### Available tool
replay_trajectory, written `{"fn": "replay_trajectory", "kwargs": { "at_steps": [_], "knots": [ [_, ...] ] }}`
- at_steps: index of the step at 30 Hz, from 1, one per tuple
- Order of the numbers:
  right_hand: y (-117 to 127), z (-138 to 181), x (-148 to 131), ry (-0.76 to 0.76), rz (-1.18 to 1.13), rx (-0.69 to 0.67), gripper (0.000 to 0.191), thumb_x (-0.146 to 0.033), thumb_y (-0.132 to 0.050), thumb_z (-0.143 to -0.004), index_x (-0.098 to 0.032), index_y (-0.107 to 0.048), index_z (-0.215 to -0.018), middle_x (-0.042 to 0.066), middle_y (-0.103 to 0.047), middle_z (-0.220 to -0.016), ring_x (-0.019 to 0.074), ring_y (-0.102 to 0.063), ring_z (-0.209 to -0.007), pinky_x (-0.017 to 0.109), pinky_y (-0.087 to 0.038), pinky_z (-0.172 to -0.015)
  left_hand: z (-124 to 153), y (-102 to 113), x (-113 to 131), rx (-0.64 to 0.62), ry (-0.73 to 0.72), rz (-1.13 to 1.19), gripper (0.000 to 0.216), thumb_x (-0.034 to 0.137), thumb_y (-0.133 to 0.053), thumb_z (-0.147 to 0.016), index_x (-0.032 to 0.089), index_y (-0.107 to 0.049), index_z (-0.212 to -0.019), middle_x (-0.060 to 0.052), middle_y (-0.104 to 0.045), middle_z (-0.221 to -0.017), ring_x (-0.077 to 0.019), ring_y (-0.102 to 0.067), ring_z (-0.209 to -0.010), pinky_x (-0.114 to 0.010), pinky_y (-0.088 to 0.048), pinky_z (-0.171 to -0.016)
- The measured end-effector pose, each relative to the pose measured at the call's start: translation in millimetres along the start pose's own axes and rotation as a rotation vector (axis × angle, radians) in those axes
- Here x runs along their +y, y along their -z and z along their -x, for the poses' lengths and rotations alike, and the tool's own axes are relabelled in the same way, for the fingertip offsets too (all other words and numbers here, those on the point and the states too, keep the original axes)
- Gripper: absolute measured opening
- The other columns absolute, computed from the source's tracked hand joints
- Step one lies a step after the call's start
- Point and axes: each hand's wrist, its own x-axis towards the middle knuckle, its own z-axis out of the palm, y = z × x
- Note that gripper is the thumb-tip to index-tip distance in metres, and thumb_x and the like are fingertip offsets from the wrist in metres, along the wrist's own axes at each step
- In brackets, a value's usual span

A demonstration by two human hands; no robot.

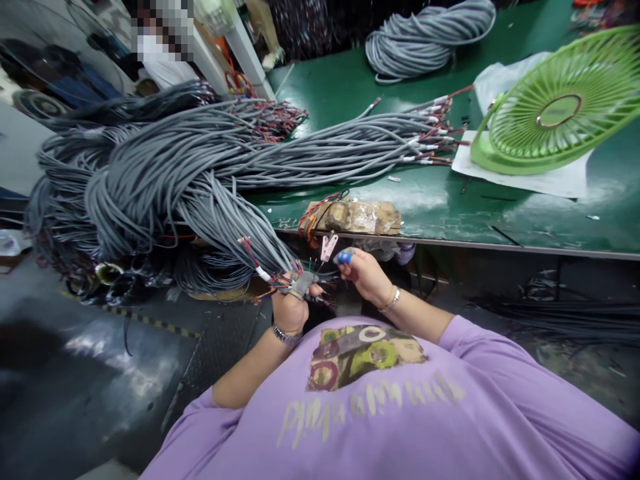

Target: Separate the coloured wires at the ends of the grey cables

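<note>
Gray cables (245,217), slung over the near edge of the green table (540,223) at left, with ends clasped in the curled left hand (291,311); right hand (369,277) just to the right, fingertips pressed together, cannot tell whether on anything. Best to keep the left clasp firm behind the colored wires (247,248), and to single out strands gently, without tugging neighbors loose.

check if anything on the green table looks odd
Slightly untidy: a thin black strip and a small white scrap lie loose on the glossy green tabletop, apart from the long grey cables. The tabletop's front edge looks scuffed.
</note>
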Motion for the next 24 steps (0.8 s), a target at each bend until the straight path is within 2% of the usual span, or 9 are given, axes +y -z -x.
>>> {"fn": "replay_trajectory", "kwargs": {
  "at_steps": [2, 5, 9, 18, 24],
  "knots": [
    [1.2, -9.9, -2.2, -0.089, -0.062, 0.007, 0.033, -0.047, -0.072, -0.071, -0.016, -0.063, -0.073, -0.002, -0.059, -0.063, 0.0067, -0.045, -0.052, 0.021, -0.039, -0.052, -1.0, -4.4, 6.3, -0.016, 0.026, 0.024, 0.027, 0.038, -0.077, -0.067, 0.017, -0.064, -0.057, 0.001, -0.058, -0.045, -0.0129, -0.058, -0.043, -0.026, -0.051, -0.051],
    [-2.7, -24.3, -4.8, -0.224, -0.080, -0.094, 0.044, -0.058, -0.068, -0.075, -0.014, -0.067, -0.081, 0.001, -0.063, -0.072, 0.0081, -0.051, -0.056, 0.022, -0.043, -0.054, -4.0, -8.9, 8.5, -0.056, 0.043, 0.018, 0.027, 0.036, -0.077, -0.067, 0.017, -0.063, -0.054, 0.001, -0.058, -0.045, -0.0126, -0.058, -0.044, -0.027, -0.052, -0.054],
    [-12.7, -32.1, -5.8, -0.187, -0.139, -0.182, 0.047, -0.061, -0.067, -0.078, -0.014, -0.068, -0.081, 0.001, -0.062, -0.071, 0.0078, -0.049, -0.057, 0.022, -0.044, -0.056, -7.6, -9.5, 3.5, -0.073, 0.060, -0.001, 0.029, 0.034, -0.076, -0.066, 0.017, -0.060, -0.050, 0.000, -0.059, -0.046, -0.0126, -0.058, -0.045, -0.027, -0.052, -0.054],
    [-24.2, -30.1, -4.8, -0.152, -0.257, -0.065, 0.044, -0.056, -0.074, -0.072, -0.013, -0.068, -0.076, -0.002, -0.055, -0.062, 0.0058, -0.040, -0.054, 0.021, -0.036, -0.054, -7.9, 2.0, -11.1, -0.111, 0.060, -0.105, 0.021, 0.033, -0.073, -0.073, 0.017, -0.066, -0.061, 0.000, -0.061, -0.050, -0.0145, -0.062, -0.052, -0.028, -0.051, -0.059],
    [-19.2, -26.8, -2.9, -0.216, -0.244, -0.144, 0.054, -0.067, -0.063, -0.077, -0.014, -0.068, -0.082, -0.001, -0.058, -0.067, 0.0073, -0.044, -0.055, 0.022, -0.040, -0.054, -6.8, 5.7, -13.0, -0.125, 0.044, -0.084, 0.023, 0.031, -0.072, -0.075, 0.018, -0.064, -0.058, 0.001, -0.061, -0.050, -0.0142, -0.062, -0.053, -0.027, -0.051, -0.059]
  ]
}}
